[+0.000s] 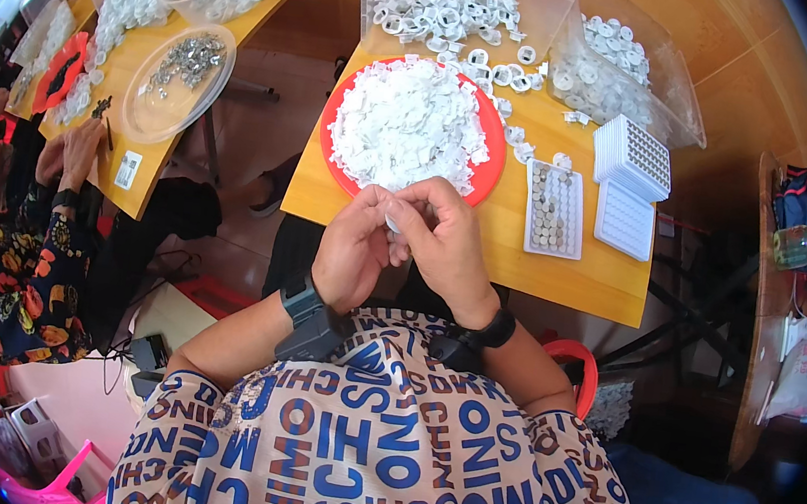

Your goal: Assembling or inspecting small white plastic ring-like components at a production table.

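Both hands meet at the table's front edge, just below a round red tray (488, 177) heaped with small white plastic pieces (409, 122). My left hand (351, 251) is closed, its fingertips pinching a small white plastic part (391, 221). My right hand (444, 252) closes on the same part from the other side, thumb and fingers pressed to it. The fingers cover most of the part, so its shape is hidden. To the right of my hands lies a white tray (576, 223) partly filled with small round metallic discs (548, 219).
Round white parts (443, 10) pile in a clear bin at the back and scatter beside the red tray. Another clear bin (677, 119) stands back right, near stacked white trays (634, 157). At left, a co-worker's hands (73, 156) work by a clear lid (153, 121) holding metal pieces.
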